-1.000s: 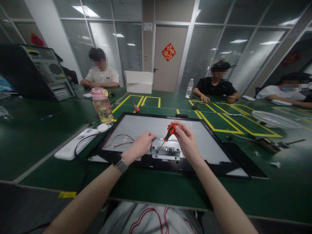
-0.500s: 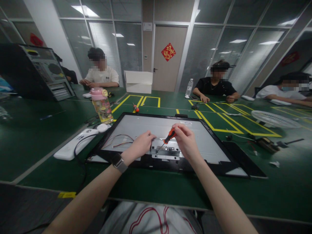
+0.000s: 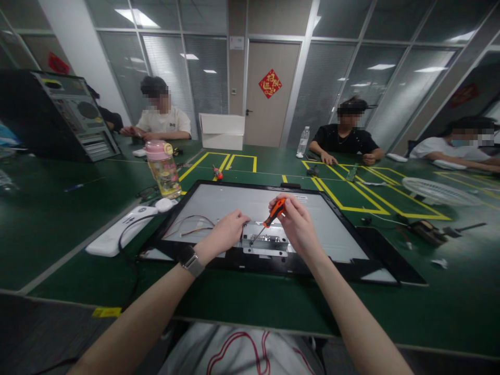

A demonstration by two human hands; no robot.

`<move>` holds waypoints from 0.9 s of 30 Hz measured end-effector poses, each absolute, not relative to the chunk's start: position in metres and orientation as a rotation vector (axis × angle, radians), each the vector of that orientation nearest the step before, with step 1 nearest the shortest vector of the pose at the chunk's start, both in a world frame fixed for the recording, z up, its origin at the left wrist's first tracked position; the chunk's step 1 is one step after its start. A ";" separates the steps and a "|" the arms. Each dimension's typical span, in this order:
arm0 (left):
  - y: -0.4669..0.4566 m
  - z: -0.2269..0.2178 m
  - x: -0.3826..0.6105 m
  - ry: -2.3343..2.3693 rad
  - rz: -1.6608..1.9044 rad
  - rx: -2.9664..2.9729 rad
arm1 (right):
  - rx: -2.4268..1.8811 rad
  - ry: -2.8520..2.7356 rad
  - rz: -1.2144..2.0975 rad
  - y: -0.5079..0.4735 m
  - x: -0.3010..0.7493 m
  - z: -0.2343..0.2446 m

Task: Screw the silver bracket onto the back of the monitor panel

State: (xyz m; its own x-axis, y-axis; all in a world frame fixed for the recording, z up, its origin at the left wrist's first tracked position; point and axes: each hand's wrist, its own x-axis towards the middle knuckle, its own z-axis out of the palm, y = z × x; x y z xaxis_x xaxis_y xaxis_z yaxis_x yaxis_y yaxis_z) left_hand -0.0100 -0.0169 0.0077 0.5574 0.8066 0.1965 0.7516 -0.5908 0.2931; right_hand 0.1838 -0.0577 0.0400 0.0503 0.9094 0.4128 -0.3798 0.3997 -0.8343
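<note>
A monitor panel (image 3: 332,234) lies face down on the green table, grey back up in a black frame. My right hand (image 3: 297,225) is closed round the orange handle of a screwdriver (image 3: 273,212). Its shaft slants down and left, the tip on a metal bracket (image 3: 266,244) near the panel's front edge. My left hand (image 3: 226,233) rests on the panel beside that bracket, fingers curled against it by the tip. Thin coloured wires (image 3: 191,225) lie on the panel to the left. A watch sits on my left wrist.
A pink-lidded bottle (image 3: 163,167) and a white device with a black cable (image 3: 117,233) are left of the panel. A second screwdriver (image 3: 217,173) lies beyond. A computer case (image 3: 70,117) stands far left, a fan grille (image 3: 439,191) at right. Three people sit across the table.
My right hand has shifted its fingers on the screwdriver handle, lowering then raising it slightly, with the tip staying on the bracket. My left hand has stayed put.
</note>
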 end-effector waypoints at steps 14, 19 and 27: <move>-0.016 0.005 -0.012 1.304 0.500 2.630 | -0.685 -1.162 0.974 -0.057 0.181 0.036; -0.016 0.005 -0.011 1.317 0.481 2.625 | -0.670 -1.138 0.983 -0.058 0.182 0.038; -0.016 0.005 -0.011 1.323 0.483 2.623 | -0.606 -1.163 1.031 -0.058 0.182 0.040</move>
